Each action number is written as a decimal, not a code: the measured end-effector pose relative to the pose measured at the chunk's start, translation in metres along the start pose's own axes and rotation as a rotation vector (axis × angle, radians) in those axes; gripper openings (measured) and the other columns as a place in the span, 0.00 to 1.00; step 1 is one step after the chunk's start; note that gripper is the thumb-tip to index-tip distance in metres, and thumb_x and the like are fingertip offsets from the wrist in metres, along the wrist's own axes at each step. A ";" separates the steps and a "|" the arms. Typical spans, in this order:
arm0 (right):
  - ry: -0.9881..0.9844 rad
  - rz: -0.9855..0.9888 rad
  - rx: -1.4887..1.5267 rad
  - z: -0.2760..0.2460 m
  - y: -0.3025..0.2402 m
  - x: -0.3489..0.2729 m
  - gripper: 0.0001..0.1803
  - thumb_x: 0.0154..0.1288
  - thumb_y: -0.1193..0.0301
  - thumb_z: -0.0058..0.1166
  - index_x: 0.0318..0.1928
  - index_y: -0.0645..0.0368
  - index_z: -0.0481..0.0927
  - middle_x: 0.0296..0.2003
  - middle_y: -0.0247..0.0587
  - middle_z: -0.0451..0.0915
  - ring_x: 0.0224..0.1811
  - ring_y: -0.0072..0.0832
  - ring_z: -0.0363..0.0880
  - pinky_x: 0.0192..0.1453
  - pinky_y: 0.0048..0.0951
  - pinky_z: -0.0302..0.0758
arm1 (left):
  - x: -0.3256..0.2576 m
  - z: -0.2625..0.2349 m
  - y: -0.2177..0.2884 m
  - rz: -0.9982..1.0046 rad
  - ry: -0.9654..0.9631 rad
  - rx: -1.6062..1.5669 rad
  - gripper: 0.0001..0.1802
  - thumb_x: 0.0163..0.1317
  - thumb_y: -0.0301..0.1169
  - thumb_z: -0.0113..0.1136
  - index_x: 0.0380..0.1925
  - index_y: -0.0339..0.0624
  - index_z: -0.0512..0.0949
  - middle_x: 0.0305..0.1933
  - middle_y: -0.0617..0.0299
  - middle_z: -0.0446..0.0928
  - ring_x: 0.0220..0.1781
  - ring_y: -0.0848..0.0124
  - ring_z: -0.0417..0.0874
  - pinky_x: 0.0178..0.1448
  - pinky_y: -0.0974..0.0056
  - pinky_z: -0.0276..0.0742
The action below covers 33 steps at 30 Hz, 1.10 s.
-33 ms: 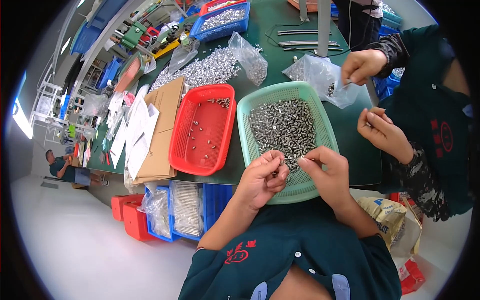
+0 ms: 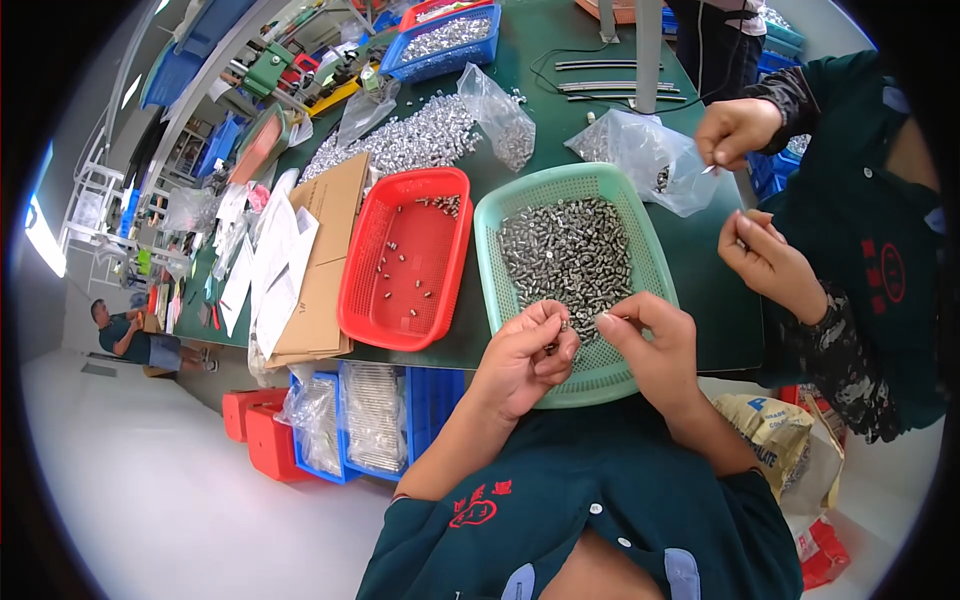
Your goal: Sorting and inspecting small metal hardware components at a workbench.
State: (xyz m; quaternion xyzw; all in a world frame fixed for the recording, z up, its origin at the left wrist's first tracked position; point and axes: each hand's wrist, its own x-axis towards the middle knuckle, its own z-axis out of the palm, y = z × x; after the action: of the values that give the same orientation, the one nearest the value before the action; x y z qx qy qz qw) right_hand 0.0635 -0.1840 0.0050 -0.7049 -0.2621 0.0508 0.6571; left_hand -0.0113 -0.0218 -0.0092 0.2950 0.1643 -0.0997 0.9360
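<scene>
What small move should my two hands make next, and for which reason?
Probably ease the right hand slightly toward the left hand: the left one pinches a small metal part, while the right one is close by but apart from it, both over the green basket.

The parts [image 2: 565, 245] are silvery, the basket [image 2: 484, 255] mint green, the tray [image 2: 420, 235] red.

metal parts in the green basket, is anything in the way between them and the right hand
Nothing visible stands between the right hand and the metal parts: it appears over the green basket's near end. The left hand is beside it, not blocking.
</scene>
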 end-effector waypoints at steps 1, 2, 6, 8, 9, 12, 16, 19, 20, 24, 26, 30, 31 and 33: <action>-0.024 0.110 0.136 0.001 0.002 -0.002 0.05 0.58 0.77 0.57 0.28 0.65 0.76 0.22 0.30 0.74 0.25 0.12 0.69 0.28 0.17 0.66 | -0.001 0.001 0.000 0.007 -0.020 -0.010 0.06 0.67 0.33 0.47 0.38 0.45 0.70 0.23 0.61 0.72 0.14 0.80 0.56 0.20 0.74 0.52; -0.026 0.109 0.136 0.002 0.004 -0.002 0.05 0.58 0.77 0.57 0.28 0.65 0.76 0.22 0.30 0.74 0.25 0.12 0.69 0.28 0.17 0.66 | -0.002 0.001 -0.001 0.014 -0.040 -0.021 0.05 0.67 0.33 0.47 0.36 0.45 0.70 0.24 0.59 0.74 0.14 0.80 0.56 0.21 0.74 0.52; -0.049 0.176 0.250 0.007 0.007 -0.003 0.05 0.58 0.77 0.58 0.28 0.65 0.76 0.22 0.29 0.73 0.25 0.12 0.68 0.28 0.17 0.65 | -0.004 0.004 -0.003 0.019 -0.062 -0.004 0.04 0.67 0.33 0.48 0.37 0.46 0.69 0.24 0.60 0.74 0.14 0.80 0.57 0.21 0.74 0.52; -0.047 0.167 0.263 0.009 0.006 -0.004 0.05 0.58 0.77 0.58 0.27 0.64 0.76 0.21 0.31 0.74 0.24 0.14 0.69 0.27 0.18 0.65 | -0.005 0.004 -0.004 0.016 -0.057 0.006 0.04 0.66 0.32 0.49 0.37 0.46 0.69 0.25 0.61 0.74 0.15 0.80 0.57 0.21 0.74 0.52; -0.031 0.061 0.162 0.010 0.006 -0.005 0.05 0.57 0.77 0.59 0.27 0.63 0.77 0.20 0.32 0.74 0.23 0.15 0.69 0.27 0.19 0.65 | -0.005 0.005 -0.004 0.016 -0.058 0.006 0.04 0.66 0.32 0.49 0.37 0.46 0.69 0.25 0.61 0.74 0.15 0.80 0.57 0.21 0.74 0.52; 0.001 -0.218 -0.071 0.008 0.005 -0.004 0.05 0.56 0.77 0.60 0.27 0.63 0.77 0.20 0.34 0.74 0.23 0.17 0.70 0.26 0.20 0.65 | -0.005 0.006 -0.004 0.019 -0.053 -0.003 0.04 0.66 0.32 0.49 0.36 0.46 0.69 0.25 0.61 0.74 0.15 0.81 0.58 0.21 0.74 0.52; 0.009 -0.415 -0.205 0.007 0.003 -0.001 0.05 0.56 0.77 0.59 0.27 0.64 0.77 0.20 0.35 0.75 0.23 0.19 0.71 0.26 0.21 0.66 | -0.005 0.007 -0.003 0.033 -0.048 -0.010 0.04 0.66 0.32 0.50 0.35 0.45 0.68 0.24 0.61 0.73 0.15 0.81 0.57 0.21 0.74 0.52; -0.042 0.004 0.066 0.006 0.004 -0.001 0.05 0.56 0.77 0.59 0.26 0.64 0.77 0.21 0.36 0.75 0.23 0.20 0.72 0.27 0.22 0.67 | -0.005 0.008 -0.003 0.054 -0.046 0.053 0.04 0.66 0.32 0.50 0.35 0.45 0.67 0.24 0.61 0.72 0.15 0.81 0.57 0.21 0.74 0.52; -0.066 0.031 0.107 0.006 0.007 0.000 0.05 0.56 0.76 0.59 0.27 0.65 0.77 0.21 0.36 0.75 0.24 0.19 0.72 0.27 0.21 0.67 | -0.006 0.008 -0.003 0.071 -0.035 0.118 0.04 0.66 0.31 0.50 0.35 0.45 0.67 0.23 0.60 0.72 0.15 0.81 0.57 0.22 0.74 0.53; -0.045 -0.003 0.096 0.014 0.007 -0.008 0.06 0.58 0.76 0.58 0.27 0.65 0.77 0.22 0.32 0.75 0.24 0.16 0.71 0.27 0.19 0.66 | -0.006 0.016 -0.005 0.094 -0.036 0.235 0.07 0.66 0.34 0.49 0.38 0.43 0.68 0.24 0.59 0.72 0.15 0.81 0.57 0.21 0.76 0.52; -0.040 0.289 0.380 0.012 0.013 -0.005 0.06 0.59 0.75 0.57 0.27 0.63 0.77 0.21 0.29 0.74 0.23 0.14 0.69 0.27 0.17 0.65 | -0.008 0.019 -0.003 0.078 0.013 0.092 0.11 0.68 0.39 0.47 0.40 0.43 0.68 0.26 0.58 0.73 0.17 0.80 0.59 0.22 0.74 0.54; 0.002 0.310 0.322 0.002 0.017 0.003 0.08 0.60 0.74 0.57 0.26 0.63 0.75 0.18 0.25 0.71 0.23 0.10 0.66 0.25 0.17 0.63 | 0.003 -0.007 -0.003 0.106 0.144 -0.072 0.11 0.68 0.36 0.45 0.41 0.40 0.69 0.37 0.56 0.74 0.32 0.73 0.70 0.35 0.70 0.69; -0.003 0.186 0.046 -0.002 0.013 0.005 0.09 0.58 0.74 0.58 0.24 0.62 0.75 0.17 0.30 0.71 0.20 0.15 0.67 0.23 0.20 0.63 | 0.003 -0.010 -0.003 0.112 0.191 -0.053 0.08 0.67 0.31 0.46 0.41 0.39 0.69 0.38 0.55 0.74 0.37 0.70 0.72 0.41 0.68 0.72; 0.006 -0.049 -0.233 -0.005 0.017 0.009 0.09 0.56 0.74 0.59 0.23 0.62 0.74 0.16 0.34 0.71 0.19 0.20 0.68 0.22 0.22 0.63 | 0.002 -0.011 -0.003 0.119 0.240 -0.035 0.06 0.65 0.26 0.47 0.41 0.38 0.69 0.40 0.54 0.73 0.41 0.68 0.74 0.48 0.66 0.75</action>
State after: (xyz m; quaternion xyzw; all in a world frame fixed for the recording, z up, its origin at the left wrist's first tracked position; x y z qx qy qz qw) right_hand 0.0789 -0.1846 -0.0078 -0.7701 -0.2815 0.0020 0.5725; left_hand -0.0133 -0.0182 -0.0197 0.2975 0.2593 -0.0053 0.9188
